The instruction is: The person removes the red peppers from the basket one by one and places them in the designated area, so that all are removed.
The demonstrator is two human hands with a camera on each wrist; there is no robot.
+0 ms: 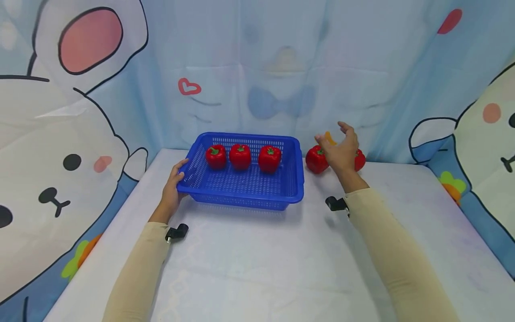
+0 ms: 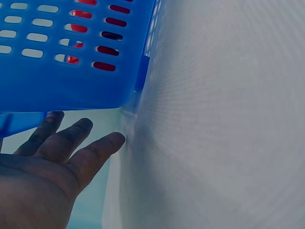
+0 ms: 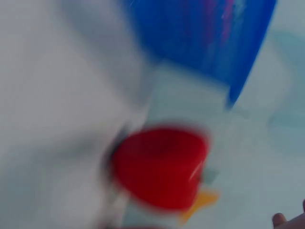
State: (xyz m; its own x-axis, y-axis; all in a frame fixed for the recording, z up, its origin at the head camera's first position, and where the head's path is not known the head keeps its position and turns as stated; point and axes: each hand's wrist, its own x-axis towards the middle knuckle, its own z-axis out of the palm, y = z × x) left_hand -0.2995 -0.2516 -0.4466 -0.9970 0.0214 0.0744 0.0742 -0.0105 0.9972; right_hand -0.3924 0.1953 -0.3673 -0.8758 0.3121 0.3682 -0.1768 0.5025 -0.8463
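A blue perforated basket [image 1: 237,191] stands on the table with three red bell peppers [image 1: 216,157] in a row along its back. My left hand [image 1: 170,190] is at the basket's left end, fingers at the rim. In the left wrist view the visible fingers [image 2: 95,155] are straight and spread; the thumb is hidden. My right hand [image 1: 343,152] hovers right of the basket, thumb and fingers apart, holding nothing. A red bell pepper [image 1: 316,159] lies left of it, blurred in the right wrist view; another pepper [image 1: 360,159] is partly hidden behind the hand.
A white cloth covers the table [image 1: 257,264]. Behind it hangs a light blue printed curtain [image 1: 354,53], close to the basket's back edge. An orange shape [image 1: 330,137] shows beside the right thumb; whether it is printed on the curtain I cannot tell.
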